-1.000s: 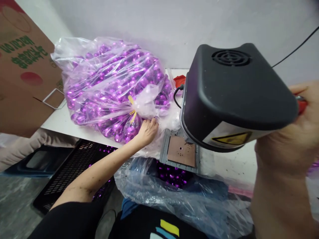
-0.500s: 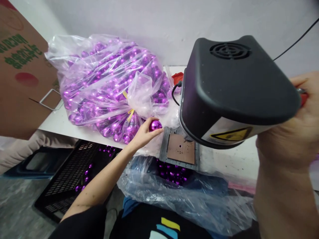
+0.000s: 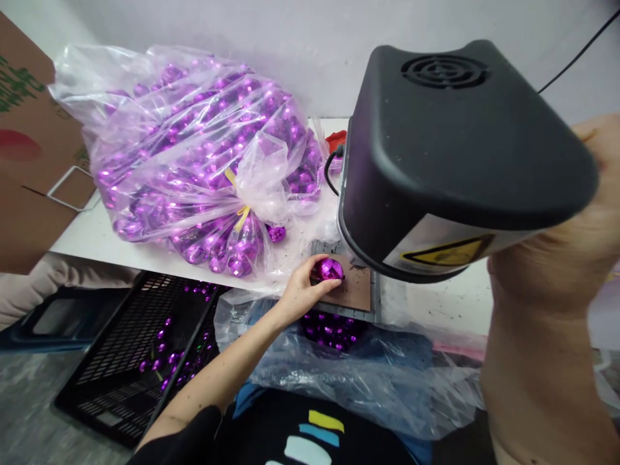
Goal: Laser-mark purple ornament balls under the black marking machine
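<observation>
My left hand [image 3: 310,284] pinches a shiny purple faceted ball [image 3: 330,268] between thumb and fingers, low over the brown board [image 3: 358,289] on the machine's slotted metal base [image 3: 375,303]. Whether the ball touches the board I cannot tell. Above and to the right looms the black head of a bench drill press [image 3: 465,142], with a yellow warning label. It hides the drilling end. My right hand [image 3: 576,200] is closed at the head's right side, around the handle, most of its fingers out of sight behind the housing.
A tied clear bag [image 3: 194,161] of purple balls fills the table's left, with one loose ball [image 3: 276,232] beside it. A cardboard box [image 3: 33,168] stands far left. Below are a black crate [image 3: 111,361] and clear plastic sheeting [image 3: 387,387] over my lap, with purple balls near the base.
My left hand has carried the purple ball rightward from beside the bag to over the board. My right hand stays at the machine's side. The view has shifted slightly.
</observation>
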A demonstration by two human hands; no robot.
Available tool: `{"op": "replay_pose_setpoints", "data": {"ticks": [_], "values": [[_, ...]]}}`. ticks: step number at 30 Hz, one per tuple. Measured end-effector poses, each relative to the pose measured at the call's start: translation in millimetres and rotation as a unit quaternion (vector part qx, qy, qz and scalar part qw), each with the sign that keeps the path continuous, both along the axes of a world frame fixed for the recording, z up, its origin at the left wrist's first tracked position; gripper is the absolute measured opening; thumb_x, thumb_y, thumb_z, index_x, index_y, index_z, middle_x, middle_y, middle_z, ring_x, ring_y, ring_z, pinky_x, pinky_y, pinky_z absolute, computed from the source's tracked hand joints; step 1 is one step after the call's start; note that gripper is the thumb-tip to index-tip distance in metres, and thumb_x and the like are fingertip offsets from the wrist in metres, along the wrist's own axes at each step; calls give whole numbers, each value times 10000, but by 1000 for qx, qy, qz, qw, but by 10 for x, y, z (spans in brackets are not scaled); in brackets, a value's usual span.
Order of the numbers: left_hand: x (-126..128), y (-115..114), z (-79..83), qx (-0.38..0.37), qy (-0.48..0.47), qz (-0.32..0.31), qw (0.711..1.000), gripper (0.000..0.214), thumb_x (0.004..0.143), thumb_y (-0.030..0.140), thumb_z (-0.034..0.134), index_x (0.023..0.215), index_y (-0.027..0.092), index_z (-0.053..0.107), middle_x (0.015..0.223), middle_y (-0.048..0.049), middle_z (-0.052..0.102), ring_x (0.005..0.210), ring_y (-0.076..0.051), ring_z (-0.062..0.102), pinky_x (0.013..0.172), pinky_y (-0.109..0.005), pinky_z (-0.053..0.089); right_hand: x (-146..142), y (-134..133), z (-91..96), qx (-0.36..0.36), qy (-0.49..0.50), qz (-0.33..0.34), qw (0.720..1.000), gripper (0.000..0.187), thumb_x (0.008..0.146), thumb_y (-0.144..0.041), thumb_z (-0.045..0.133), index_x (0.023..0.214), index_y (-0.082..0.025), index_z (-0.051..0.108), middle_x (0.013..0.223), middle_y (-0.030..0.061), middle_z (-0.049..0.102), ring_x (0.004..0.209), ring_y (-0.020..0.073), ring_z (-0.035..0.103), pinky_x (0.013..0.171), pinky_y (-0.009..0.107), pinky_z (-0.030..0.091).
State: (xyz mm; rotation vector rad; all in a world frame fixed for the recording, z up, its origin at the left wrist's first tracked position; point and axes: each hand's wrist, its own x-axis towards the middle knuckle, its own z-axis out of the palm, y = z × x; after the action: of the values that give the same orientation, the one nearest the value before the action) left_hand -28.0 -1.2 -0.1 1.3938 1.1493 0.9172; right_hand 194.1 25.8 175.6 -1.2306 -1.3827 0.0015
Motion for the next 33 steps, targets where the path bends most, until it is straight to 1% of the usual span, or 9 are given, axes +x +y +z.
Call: {"op": "replay_pose_setpoints", "data": {"ticks": [4,8,12,15,19,24,27,30,33], "values": [[52,-3,-63,72,34,-2,997,443,829,388,753,1203,173,652,1200,-113,699,1090,-276,655,1009,-453,499,-14,-24,12,-8,-10,-9,1000,423,917,-510,536,791,-106,506,609,-17,415,574,-14,396,527,155,235],[100,-9,-145,139,89,-10,986,448,834,384,759,1223,189,650,1273,-128,666,1200,-302,605,1069,-491,464,-14,-19,8,1,-18,-10,1000,449,920,-526,526,779,-101,503,593,-25,402,548,-25,386,527,151,235],[178,21,-200,177,125,-15,976,445,826,397,766,1215,210,659,1301,-121,646,1243,-315,575,1082,-513,454,-4,2,5,19,-23,-29,999,455,899,-531,556,768,-97,518,613,-9,390,624,-7,390,566,176,215],[252,69,-193,169,136,-26,976,432,811,381,773,1200,226,664,1288,-108,644,1260,-325,558,1111,-546,421,-4,-8,15,15,-22,-40,999,483,890,-569,534,773,-101,534,645,-3,388,698,10,396,616,198,214],[323,128,-142,143,132,-56,979,420,796,337,772,1192,248,662,1266,-91,647,1287,-326,537,1152,-560,377,-19,-40,33,-16,-24,-49,998,491,889,-579,506,793,-99,543,676,-13,401,686,-2,392,631,217,216],[288,87,-116,155,124,-79,977,410,859,329,697,1248,226,622,1345,-120,605,1329,-326,512,1178,-597,327,-33,-50,53,-19,-18,-46,999,459,892,-549,509,792,-101,530,663,-27,403,646,-27,376,610,206,200],[243,39,-133,161,122,-97,975,375,886,318,664,1244,220,613,1351,-126,612,1363,-318,493,1193,-587,309,-30,-45,47,-14,-27,-47,998,440,902,-525,513,795,-99,534,665,-24,403,658,-31,373,609,198,203],[231,40,-145,154,112,-89,978,411,878,354,687,1257,221,599,1329,-125,631,1314,-313,541,1204,-573,297,-18,-37,17,-20,-19,-32,999,452,917,-533,499,802,-98,536,645,-20,398,646,-30,366,597,186,209],[247,68,-147,143,114,-66,981,489,854,441,716,1269,216,591,1282,-129,653,1252,-325,575,1197,-595,292,0,-27,-17,-13,-7,-6,1000,479,920,-563,505,826,-95,552,631,-17,415,609,-20,369,558,175,231]]}}
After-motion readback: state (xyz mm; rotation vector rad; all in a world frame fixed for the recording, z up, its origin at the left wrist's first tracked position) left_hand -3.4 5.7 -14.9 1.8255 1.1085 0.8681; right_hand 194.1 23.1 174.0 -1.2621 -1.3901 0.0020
